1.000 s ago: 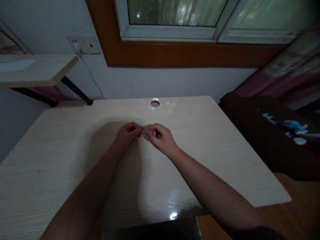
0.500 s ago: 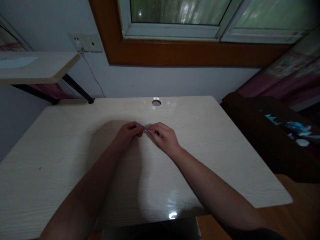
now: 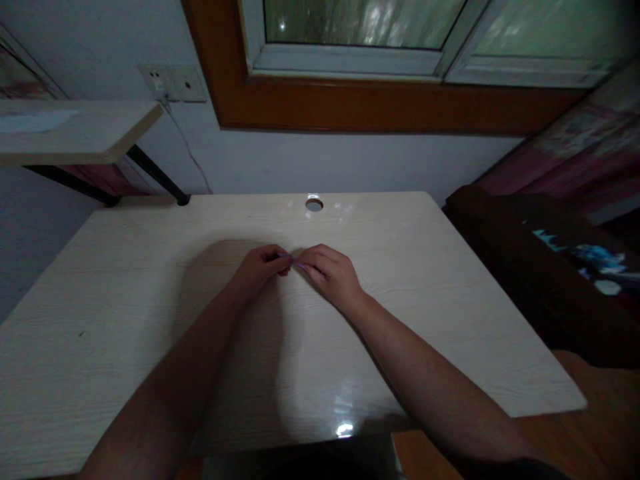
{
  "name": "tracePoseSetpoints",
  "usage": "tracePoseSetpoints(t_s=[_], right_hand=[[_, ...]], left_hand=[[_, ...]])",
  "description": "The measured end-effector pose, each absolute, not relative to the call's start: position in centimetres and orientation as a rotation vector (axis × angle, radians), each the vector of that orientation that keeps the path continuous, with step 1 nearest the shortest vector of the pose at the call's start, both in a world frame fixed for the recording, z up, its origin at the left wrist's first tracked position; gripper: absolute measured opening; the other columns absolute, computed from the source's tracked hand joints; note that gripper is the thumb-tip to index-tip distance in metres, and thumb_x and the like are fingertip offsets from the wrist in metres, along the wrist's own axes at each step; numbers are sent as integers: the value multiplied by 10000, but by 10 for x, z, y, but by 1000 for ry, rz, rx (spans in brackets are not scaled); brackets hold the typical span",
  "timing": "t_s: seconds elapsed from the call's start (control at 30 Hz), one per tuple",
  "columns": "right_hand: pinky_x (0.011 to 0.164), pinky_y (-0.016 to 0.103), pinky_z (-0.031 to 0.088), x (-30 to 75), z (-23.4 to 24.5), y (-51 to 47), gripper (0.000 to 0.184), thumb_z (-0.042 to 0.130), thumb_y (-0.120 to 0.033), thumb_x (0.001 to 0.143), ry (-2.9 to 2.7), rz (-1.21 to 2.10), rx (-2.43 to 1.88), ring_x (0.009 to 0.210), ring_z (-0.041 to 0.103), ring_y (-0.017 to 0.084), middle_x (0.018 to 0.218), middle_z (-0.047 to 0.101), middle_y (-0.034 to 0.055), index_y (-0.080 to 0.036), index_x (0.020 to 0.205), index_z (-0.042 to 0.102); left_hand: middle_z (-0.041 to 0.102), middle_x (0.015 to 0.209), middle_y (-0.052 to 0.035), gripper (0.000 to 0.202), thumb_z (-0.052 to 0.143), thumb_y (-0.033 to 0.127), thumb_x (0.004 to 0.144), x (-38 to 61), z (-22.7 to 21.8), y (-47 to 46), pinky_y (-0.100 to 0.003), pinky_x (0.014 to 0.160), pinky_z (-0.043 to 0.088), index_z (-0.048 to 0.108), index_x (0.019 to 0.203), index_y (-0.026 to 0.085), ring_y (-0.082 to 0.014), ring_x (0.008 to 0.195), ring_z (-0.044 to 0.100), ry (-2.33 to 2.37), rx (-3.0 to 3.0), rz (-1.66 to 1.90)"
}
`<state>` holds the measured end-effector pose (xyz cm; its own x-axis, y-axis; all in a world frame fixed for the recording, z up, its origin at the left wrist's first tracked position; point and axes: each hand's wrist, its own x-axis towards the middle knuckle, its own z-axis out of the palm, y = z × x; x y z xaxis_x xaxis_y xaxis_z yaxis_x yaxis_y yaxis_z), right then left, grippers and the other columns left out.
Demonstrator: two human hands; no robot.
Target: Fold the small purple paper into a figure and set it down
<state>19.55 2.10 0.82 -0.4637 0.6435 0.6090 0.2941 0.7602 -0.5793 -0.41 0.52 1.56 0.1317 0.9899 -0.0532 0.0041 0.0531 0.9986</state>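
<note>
My left hand [image 3: 260, 268] and my right hand [image 3: 331, 275] meet over the middle of a pale wooden desk [image 3: 125, 320]. Both are closed in a pinch on a small, thin purple strip [image 3: 293, 260] held between their fingertips. Only a short piece of the strip shows between the fingers; the room is dim and I cannot make out what it is. Both forearms rest low over the desk.
A round cable hole [image 3: 314, 205] sits near the desk's far edge. A side shelf [image 3: 75, 130] juts out at the left, below wall sockets [image 3: 173, 83]. A window is above. Dark furniture [image 3: 540, 267] stands right of the desk.
My hands have drawn closer together, so less of the purple strip shows between them. The view has shifted slightly.
</note>
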Motion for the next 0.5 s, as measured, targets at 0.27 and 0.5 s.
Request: tracePoseSetpoints(t_s=[0.27,0.5], right_hand=[[832,342,529,196,10,21,179,530,-283,981,-2093,528,-733,920,647,192,986,695,68,-252,1021,702],[825,315,502,193,10,21,137,562,-294,970,-2042,588,-780,915,627,185,947,673,57,-245,988,688]], left_hand=[[651,661,-10,204,734,368,730,-3,14,5,-270,665,443,681,725,171,-151,643,576,1190,1313,1064],[661,657,-10,221,758,370,702,0,17,4,-261,648,460,680,712,164,-147,629,583,1222,1315,1063]])
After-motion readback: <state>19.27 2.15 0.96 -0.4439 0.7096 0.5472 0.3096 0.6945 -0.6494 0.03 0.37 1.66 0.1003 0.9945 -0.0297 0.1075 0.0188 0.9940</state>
